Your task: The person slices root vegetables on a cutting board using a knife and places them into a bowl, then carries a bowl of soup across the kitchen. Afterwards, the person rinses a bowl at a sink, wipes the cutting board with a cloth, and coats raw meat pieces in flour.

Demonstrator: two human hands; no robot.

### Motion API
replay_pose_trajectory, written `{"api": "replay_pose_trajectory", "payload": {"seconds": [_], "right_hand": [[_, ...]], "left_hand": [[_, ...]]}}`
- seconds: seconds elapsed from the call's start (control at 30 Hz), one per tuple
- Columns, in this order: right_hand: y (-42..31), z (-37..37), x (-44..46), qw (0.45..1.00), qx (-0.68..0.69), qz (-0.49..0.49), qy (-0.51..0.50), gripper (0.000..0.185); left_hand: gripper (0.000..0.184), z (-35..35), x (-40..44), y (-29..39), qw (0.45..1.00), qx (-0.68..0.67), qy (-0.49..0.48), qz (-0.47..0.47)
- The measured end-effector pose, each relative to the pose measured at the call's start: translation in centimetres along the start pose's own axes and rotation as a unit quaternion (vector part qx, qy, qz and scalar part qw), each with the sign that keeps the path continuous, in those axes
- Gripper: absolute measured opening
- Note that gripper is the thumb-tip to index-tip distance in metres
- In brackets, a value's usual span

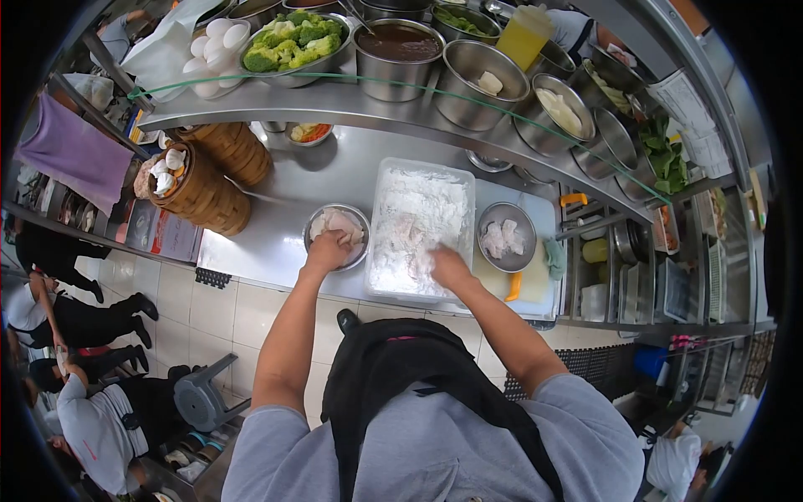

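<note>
My left hand [329, 250] reaches into a steel bowl [365, 242] on the left, its fingers closed on pale raw meat [336, 222]. My right hand [449, 266] is at the right side of a clear plastic tub [378, 290] of white flour [427, 201]. Its fingertips are smeared by motion and dusted white, so their grip is unclear. A flour-coated piece [410, 230] lies in the tub near that hand. To the right, a second steel bowl [507, 213] holds pale, coated pieces [503, 239].
Bamboo steamers [219, 197] stand at the left of the steel counter. An overhead shelf [335, 109] carries eggs, broccoli [297, 40] and a pot of brown sauce [400, 42]. Orange-handled tools [514, 287] lie at the right by a green cloth [554, 258]. Other people are at lower left.
</note>
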State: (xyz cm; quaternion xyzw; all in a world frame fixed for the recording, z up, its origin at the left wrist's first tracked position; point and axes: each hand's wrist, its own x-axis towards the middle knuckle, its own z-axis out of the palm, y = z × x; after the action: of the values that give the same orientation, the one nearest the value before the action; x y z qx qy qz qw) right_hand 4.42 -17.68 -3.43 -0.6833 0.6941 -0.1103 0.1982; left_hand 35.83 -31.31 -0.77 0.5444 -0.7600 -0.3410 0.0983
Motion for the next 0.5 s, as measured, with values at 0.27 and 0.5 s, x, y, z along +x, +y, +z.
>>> {"api": "replay_pose_trajectory", "payload": {"seconds": [0.27,0.5], "right_hand": [[1.9,3.9,1.8,0.997,-0.028,0.057,-0.034,0.052],[-0.3,0.8,2.6,0.974,0.180,0.117,-0.066,0.068]], "left_hand": [[0.035,0.6,0.4,-0.9,1.000,0.008,-0.003,0.012],[0.035,0.2,0.3,-0.3,0.999,0.004,-0.029,-0.024]]}}
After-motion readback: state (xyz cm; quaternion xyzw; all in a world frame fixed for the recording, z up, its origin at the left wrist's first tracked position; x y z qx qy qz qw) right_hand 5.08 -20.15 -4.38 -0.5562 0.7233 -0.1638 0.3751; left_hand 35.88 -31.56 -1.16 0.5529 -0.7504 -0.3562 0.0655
